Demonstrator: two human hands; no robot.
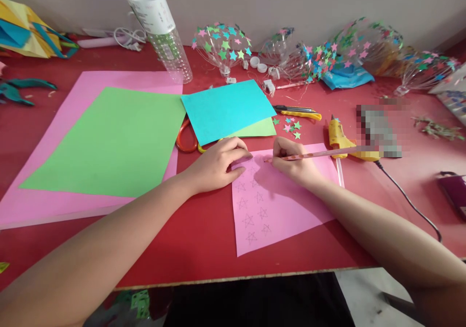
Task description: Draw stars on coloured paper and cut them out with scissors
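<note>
My right hand is closed round a pencil, its tip on a pink sheet of paper. Rows of pencil-drawn stars run down the left side of that sheet. My left hand lies with fingers apart at the sheet's upper left corner, fingertips resting on the paper. Just beyond the hands are a blue sheet and a light green one partly under it. Scissors with an orange handle show partly beneath the blue sheet.
Large green paper lies over pink paper at left. A plastic bottle stands behind. To the right are a box cutter, small cut stars and a yellow glue gun with a cord. Star-covered clear decorations line the wall.
</note>
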